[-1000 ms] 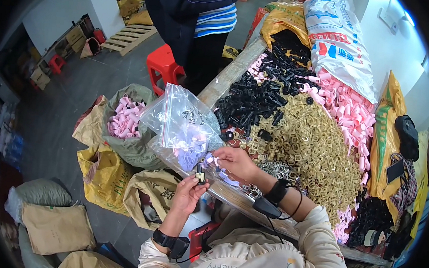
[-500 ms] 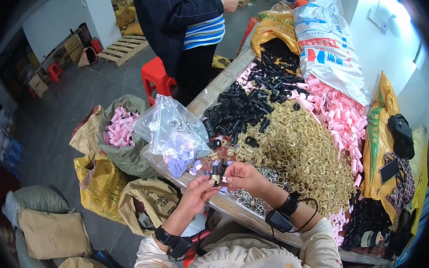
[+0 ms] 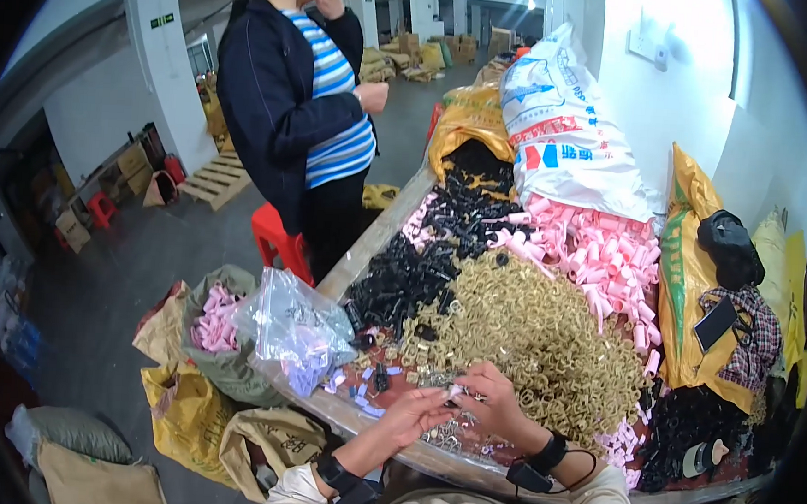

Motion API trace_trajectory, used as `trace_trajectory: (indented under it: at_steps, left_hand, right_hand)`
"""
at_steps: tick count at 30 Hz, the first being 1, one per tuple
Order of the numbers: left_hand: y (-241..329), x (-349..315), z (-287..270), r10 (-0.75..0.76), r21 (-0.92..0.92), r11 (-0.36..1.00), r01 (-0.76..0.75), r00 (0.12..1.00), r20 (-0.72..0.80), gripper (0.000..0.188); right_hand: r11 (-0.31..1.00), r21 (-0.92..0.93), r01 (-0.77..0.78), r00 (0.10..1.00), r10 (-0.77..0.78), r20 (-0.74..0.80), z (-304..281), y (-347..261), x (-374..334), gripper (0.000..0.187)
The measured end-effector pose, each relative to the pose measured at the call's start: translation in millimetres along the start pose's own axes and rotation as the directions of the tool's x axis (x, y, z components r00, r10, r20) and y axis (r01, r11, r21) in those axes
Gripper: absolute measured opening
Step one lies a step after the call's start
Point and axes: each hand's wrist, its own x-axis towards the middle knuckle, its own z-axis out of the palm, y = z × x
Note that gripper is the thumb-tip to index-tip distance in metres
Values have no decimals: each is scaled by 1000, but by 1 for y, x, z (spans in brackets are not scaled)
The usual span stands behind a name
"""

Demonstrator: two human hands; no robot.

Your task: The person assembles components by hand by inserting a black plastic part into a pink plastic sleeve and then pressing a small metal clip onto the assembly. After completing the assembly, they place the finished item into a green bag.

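The left hand (image 3: 414, 415) and right hand (image 3: 494, 404) meet over the near edge of the desk (image 3: 377, 235), fingertips drawn in narrow on a small pale piece (image 3: 454, 392) between them. Whether it is one part or two fitted together, I cannot tell – the fingers cover most of it.

For close work like this, a steady left pinch with the right fingertips doing the fine turning seems best; light pressure should do, since squeezing hard may make so small a thing slip. Keeping both wrists low helps too: a dropped piece could get lost among the silver rings (image 3: 452, 437) just below or the gold rings (image 3: 528, 324) beyond. The lavender pieces (image 3: 368, 407) lie to the left, near the clear bag (image 3: 293, 315) – best kept clear of the elbows.
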Motion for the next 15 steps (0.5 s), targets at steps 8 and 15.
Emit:
trace_trajectory:
  at_steps: [8, 15]
  left_hand:
    - [-22, 40, 49, -218, 164, 966, 202, 972, 89, 22]
    - [-12, 65, 68, -146, 271, 956, 116, 985, 93, 21]
  right_hand:
    - [967, -235, 96, 985, -126, -115, -48, 18, -42, 24]
    - [956, -272, 113, 972, -163, -168, -82, 45, -49, 32]
